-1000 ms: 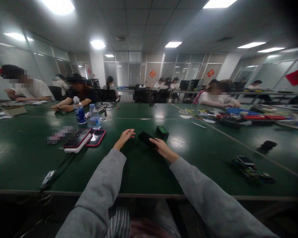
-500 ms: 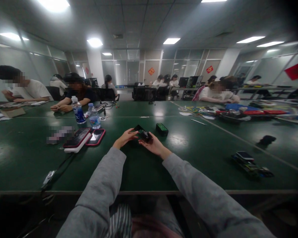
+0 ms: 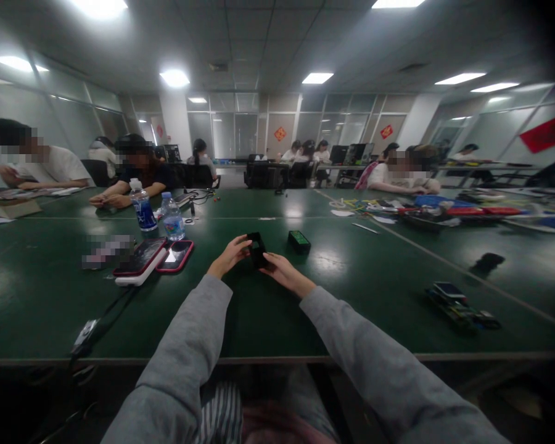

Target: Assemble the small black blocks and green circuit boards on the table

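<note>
Both hands hold a small black rectangular casing [image 3: 256, 254] above the green table, with a lighter opening near its upper end. My left hand [image 3: 231, 256] grips its upper left edge, thumb and fingers closed on it. On the lower right side, my right hand [image 3: 284, 272] has its fingers closed against the same casing. Its inside is too dark to make out. Just to the right of the hands, a black box with a green circuit-like top [image 3: 299, 241] sits on the table.
Left of my hands lie red-edged phones [image 3: 176, 256], a white power bank [image 3: 141, 275] with a cable, and two bottles [image 3: 172, 217]. At right are a circuit board assembly [image 3: 460, 306], a black part [image 3: 489, 262] and cluttered wires [image 3: 370, 206]. People sit across the table [image 3: 222, 296].
The black casing has turned in my hands and now stands more upright, its opening showing. My right hand has shifted to grip its lower right side.
</note>
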`<state>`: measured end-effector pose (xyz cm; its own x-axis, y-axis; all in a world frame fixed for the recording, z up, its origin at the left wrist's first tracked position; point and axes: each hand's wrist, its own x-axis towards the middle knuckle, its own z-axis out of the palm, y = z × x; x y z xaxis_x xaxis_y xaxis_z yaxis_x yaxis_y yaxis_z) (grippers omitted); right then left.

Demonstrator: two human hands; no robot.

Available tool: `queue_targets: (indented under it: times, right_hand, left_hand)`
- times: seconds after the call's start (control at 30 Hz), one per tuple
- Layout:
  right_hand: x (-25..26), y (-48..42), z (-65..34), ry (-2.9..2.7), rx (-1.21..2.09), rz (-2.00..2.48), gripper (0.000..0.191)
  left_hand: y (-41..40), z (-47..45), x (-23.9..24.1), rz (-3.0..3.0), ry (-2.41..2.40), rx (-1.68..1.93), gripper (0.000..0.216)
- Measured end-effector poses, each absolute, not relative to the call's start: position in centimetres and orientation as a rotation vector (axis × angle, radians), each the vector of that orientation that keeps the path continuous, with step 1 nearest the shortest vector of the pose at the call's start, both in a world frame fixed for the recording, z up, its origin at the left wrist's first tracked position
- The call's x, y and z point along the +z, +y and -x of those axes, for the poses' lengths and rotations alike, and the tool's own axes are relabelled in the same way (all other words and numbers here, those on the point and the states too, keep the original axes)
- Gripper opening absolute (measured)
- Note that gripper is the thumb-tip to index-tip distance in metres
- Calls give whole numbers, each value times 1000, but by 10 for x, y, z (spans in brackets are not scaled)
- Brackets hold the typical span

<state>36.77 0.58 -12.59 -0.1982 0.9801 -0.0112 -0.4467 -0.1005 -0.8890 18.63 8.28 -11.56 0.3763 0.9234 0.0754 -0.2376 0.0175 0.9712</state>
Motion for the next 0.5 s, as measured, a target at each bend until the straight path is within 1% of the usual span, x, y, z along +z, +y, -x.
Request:
queue_targets:
  times: [0.13, 0.2, 0.4, 0.5]
  right_hand:
    - [-129, 8, -368, -947, 1475, 759, 37]
    - [-129, 8, -369, -933, 1441, 757, 39]
    - [-128, 9, -370, -949, 1406, 790, 41]
    - [-128, 9, -371, -972, 1378, 852, 49]
  left_hand:
    - [82, -190, -118, -1123, 659, 997, 56]
    - [81, -192, -121, -1134, 645, 927, 55]
    - [84, -195, -125, -1139, 614, 938, 36]
    - [82, -197, -124, -1117, 610, 916, 28]
